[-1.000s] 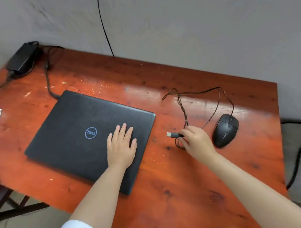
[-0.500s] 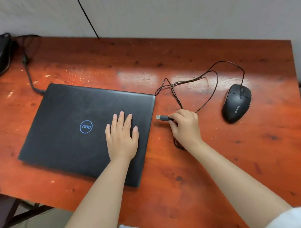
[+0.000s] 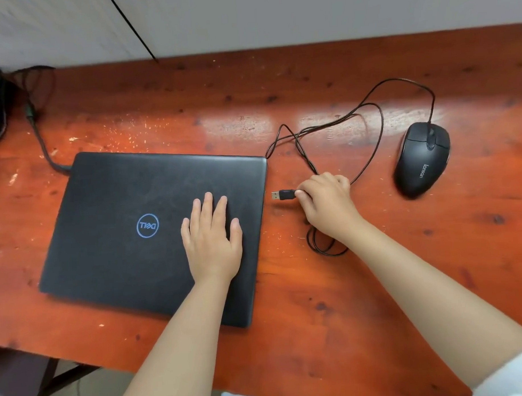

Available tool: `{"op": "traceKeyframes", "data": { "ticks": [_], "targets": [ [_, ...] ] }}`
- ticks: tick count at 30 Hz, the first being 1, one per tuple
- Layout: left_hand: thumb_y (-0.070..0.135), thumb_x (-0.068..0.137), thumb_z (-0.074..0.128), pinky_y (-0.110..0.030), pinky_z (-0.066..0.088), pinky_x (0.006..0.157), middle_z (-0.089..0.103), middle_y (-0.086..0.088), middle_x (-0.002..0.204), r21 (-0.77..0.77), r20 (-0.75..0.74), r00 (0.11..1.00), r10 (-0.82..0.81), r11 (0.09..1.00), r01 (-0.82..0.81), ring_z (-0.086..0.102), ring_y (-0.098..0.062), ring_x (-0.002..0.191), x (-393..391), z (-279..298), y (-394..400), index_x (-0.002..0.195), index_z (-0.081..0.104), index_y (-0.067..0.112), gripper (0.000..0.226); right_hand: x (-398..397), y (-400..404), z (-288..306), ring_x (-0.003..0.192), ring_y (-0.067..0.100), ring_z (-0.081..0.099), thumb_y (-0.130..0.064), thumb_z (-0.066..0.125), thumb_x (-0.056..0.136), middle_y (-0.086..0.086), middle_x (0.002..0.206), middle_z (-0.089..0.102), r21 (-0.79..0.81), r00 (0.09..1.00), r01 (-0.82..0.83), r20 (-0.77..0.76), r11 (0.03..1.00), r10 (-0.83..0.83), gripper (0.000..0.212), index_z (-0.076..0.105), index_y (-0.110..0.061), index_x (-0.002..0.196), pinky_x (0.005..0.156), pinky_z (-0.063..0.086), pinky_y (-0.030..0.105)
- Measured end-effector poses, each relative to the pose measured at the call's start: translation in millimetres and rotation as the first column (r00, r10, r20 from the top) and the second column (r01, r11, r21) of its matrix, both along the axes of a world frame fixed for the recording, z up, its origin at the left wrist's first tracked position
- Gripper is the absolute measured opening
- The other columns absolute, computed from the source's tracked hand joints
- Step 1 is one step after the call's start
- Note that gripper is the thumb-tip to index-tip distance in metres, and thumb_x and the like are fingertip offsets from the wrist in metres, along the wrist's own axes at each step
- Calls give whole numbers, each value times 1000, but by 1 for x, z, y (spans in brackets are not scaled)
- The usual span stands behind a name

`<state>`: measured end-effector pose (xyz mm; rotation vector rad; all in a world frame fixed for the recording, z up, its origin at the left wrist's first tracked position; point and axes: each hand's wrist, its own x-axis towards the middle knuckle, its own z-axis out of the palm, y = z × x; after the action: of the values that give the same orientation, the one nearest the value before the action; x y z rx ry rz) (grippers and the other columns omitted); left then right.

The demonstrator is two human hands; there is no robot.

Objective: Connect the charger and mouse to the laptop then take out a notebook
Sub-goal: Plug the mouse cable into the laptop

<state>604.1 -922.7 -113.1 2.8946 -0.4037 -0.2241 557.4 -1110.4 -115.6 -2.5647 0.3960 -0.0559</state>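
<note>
We see the left hand (image 3: 211, 238) spread flat on the closed black laptop (image 3: 154, 231), which lies on the red wooden table (image 3: 317, 314). The right hand (image 3: 328, 201) pinches the black mouse's (image 3: 421, 159) USB plug (image 3: 283, 194), just beside the laptop's right edge.

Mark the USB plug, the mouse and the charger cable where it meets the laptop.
USB plug (image 3: 279, 194), head view, on its metal tip and black shell.
mouse (image 3: 421, 159), head view, on the middle of its back.
charger cable (image 3: 46, 150), head view, on the stretch near the laptop's corner.
</note>
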Motion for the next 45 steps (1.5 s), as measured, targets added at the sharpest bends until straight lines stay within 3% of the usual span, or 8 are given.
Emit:
{"op": "traceKeyframes", "data": {
  "ticks": [4, 7, 10, 17, 20, 22, 33, 45],
  "targets": [
    [23, 94, 43, -47, 14, 117, 32, -8, 152, -2, 1, 1000, 0, 1000, 0, 19, -27, 143, 0, 1, -1, 137, 41, 14, 44, 6, -2, 3, 96, 30, 57, -21, 39, 98, 8, 99, 66, -15, 984, -132, -123, 991, 129, 28, 62, -6, 101, 86, 34, 38],
    [23, 94, 43, -47, 14, 117, 32, -9, 152, -4, 0, 1000, 0, 1000, 0, 19, -27, 143, 0, 2, -3, 137, 41, 14, 44, 8, -9, 5, 91, 34, 61, -19, 43, 96, 12, 102, 66, -29, 986, -157, -66, 987, 155, 24, 54, -5, 112, 78, 43, 38],
    [23, 94, 43, -47, 15, 116, 32, -9, 152, 5, 2, 1000, -1, 1000, 1, 19, -28, 143, 0, 1, -2, 137, 41, 14, 44, 8, -13, 9, 76, 38, 59, -15, 47, 95, 21, 100, 58, -77, 983, -183, -14, 980, 183, 22, 60, 1, 102, 61, 48, 40],
    [22, 94, 43, -47, 15, 116, 32, -9, 151, 10, 1, 1000, 2, 1000, -2, 19, -28, 143, -1, 2, -2, 137, 41, 14, 44, 7, -26, 7, 91, 39, 57, -5, 55, 90, 26, 99, 61, -122, 927, -370, 26, 921, 375, 20, 65, 8, 102, 65, 54, 48],
    [22, 94, 43, -46, 14, 117, 32, -9, 152, 14, 2, 1000, 6, 1000, -6, 19, -27, 143, 0, 2, -1, 137, 40, 14, 45, 5, -27, 9, 63, 38, 62, 2, 71, 72, 24, 66, 65, -180, 926, -311, 161, 933, 340, 8, 72, 8, 77, 52, 53, 42],
    [22, 94, 43, -47, 14, 117, 32, -9, 152, 12, 2, 1000, 8, 1000, -8, 19, -27, 143, -1, 2, -1, 137, 40, 14, 44, 3, -22, 7, 59, 34, 64, -2, 76, 62, 16, 58, 65, -207, 931, -219, 248, 953, 268, 7, 73, 2, 68, 57, 52, 42],
    [30, 87, 31, -47, 15, 116, 33, -10, 151, -5, 7, 1000, 18, 1000, -18, 20, -28, 143, -2, 5, -5, 136, 43, 13, 53, 1, 0, -5, 63, 31, 65, -4, 80, 59, 10, 57, 68, -113, 961, 6, 276, 994, 26, 7, 75, -3, 63, 66, 48, 51],
    [20, 95, 44, -46, 12, 117, 30, -9, 152, -12, -22, 1000, 18, 1000, -19, 16, -27, 144, -2, 2, -3, 138, 39, 14, 44, 0, 6, -11, 61, 32, 65, 1, 82, 57, 11, 54, 64, -86, 949, -14, 314, 996, 40, 10, 73, -2, 61, 73, 47, 55]
  ]
}}
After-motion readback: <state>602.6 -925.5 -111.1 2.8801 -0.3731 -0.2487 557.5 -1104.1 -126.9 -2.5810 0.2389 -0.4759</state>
